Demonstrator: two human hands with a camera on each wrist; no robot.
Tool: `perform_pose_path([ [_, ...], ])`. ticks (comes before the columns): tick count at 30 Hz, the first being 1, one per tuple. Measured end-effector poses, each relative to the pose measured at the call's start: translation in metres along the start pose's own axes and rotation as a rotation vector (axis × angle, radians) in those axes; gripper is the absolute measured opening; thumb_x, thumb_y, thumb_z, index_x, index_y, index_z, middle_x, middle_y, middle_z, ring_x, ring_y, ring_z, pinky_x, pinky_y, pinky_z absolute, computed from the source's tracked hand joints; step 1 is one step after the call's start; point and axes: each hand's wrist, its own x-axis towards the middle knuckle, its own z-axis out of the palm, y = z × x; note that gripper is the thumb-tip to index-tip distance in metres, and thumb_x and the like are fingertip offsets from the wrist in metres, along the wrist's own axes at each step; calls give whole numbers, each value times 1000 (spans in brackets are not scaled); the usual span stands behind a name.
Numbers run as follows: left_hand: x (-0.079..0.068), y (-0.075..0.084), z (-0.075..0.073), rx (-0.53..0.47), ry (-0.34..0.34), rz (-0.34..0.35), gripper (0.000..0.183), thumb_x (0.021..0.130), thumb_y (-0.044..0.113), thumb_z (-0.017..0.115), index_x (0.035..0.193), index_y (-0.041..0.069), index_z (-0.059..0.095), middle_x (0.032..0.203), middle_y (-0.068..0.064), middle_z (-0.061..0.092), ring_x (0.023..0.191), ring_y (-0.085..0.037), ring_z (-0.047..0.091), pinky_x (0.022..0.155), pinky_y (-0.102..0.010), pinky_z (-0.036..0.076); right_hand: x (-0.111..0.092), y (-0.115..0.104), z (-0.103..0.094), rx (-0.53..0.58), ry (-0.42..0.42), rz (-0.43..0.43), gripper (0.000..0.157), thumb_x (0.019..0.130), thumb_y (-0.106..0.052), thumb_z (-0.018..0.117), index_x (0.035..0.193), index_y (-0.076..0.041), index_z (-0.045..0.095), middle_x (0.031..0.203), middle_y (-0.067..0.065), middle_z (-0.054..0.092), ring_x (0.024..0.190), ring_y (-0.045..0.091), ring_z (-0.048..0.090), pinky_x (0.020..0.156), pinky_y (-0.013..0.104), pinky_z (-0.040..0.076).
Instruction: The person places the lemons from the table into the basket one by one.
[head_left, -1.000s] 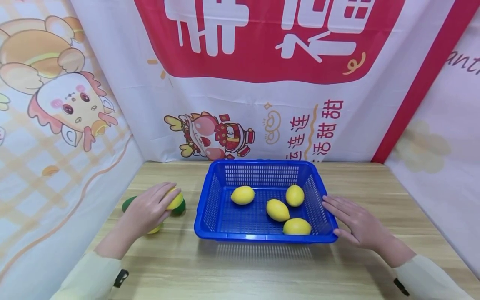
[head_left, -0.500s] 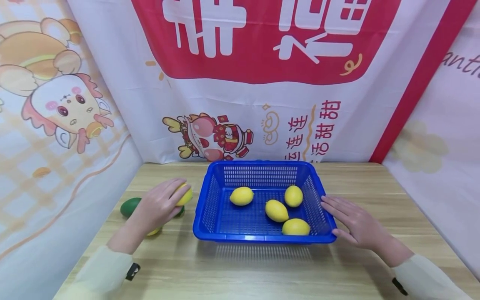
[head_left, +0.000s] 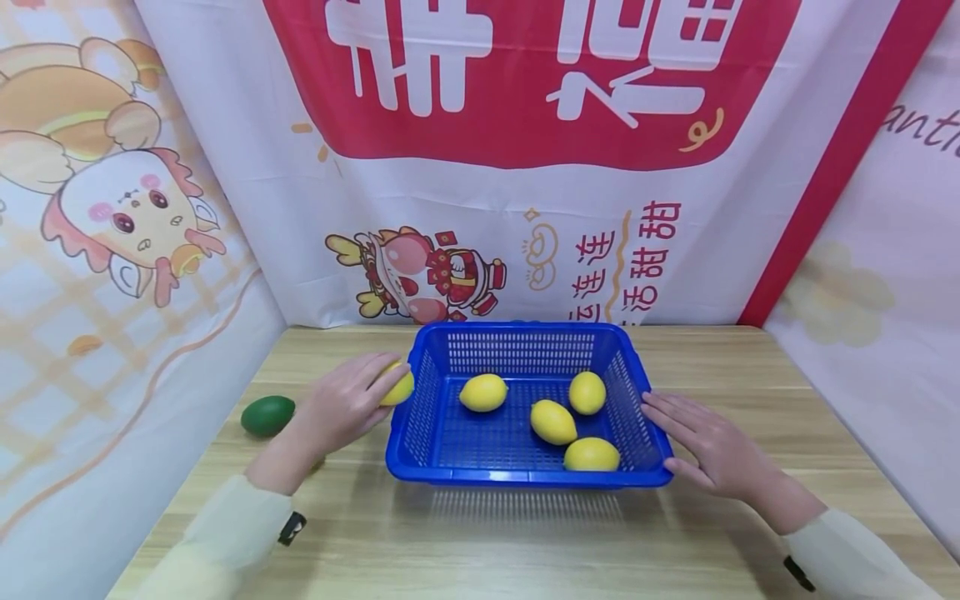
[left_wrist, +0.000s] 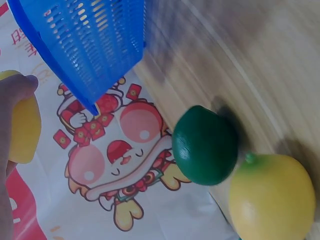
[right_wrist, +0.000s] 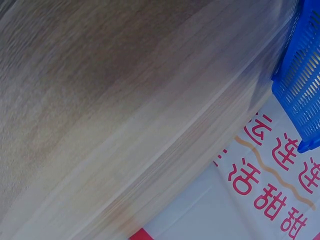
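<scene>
My left hand (head_left: pixel 341 406) grips a yellow lemon (head_left: pixel 400 387) right at the left rim of the blue plastic basket (head_left: pixel 480 476). In the left wrist view the held lemon (left_wrist: pixel 26 131) shows at the left edge, partly covered by the fingers. Inside the basket lie several lemons, one on the left (head_left: pixel 483 392) and the others grouped to the right (head_left: pixel 553 422). With fingers extended, my right hand (head_left: pixel 712 450) touches the basket's right rim. The right wrist view catches only a corner of the basket (right_wrist: pixel 302 90), not the hand.
A dark green fruit like a lime (head_left: pixel 267 416) sits on the wooden table (head_left: pixel 495 558), left of the left forearm. The left wrist view shows a green fruit (left_wrist: pixel 205 145) beside a yellow one (left_wrist: pixel 272 197). A printed cloth (head_left: pixel 480 192) hangs behind the table.
My left hand has carried the lemon rightward from the fruit at the left to the basket's left rim. The right hand stays at the right rim; the lemons inside lie as before.
</scene>
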Motion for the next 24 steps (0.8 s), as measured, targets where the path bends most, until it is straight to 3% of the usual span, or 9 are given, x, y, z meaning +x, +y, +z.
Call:
perform_pose_path([
  [6,12,5,4,-27,-38,14,63,74,16,86,128,2,58,126,-20,60,114,-35,59,92,-45,52,0,0,0,0,3,-5,66,100,-52,41,135,3,54,141,17,50,132,29,44,116,25,15],
  [16,29,14,13,-59,-46,43,65,74,20,86,130,4,57,127,-18,61,115,-31,59,93,-42,51,1,1,5,-8,102,-72,65,102,-49,36,131,6,56,137,20,53,129,31,47,116,28,19],
  [24,38,18,21,-102,-65,50,60,79,22,82,130,6,56,126,-15,61,116,-28,59,95,-39,50,-1,1,3,-7,48,-31,66,101,-51,37,134,3,55,140,18,51,133,28,44,116,25,17],
])
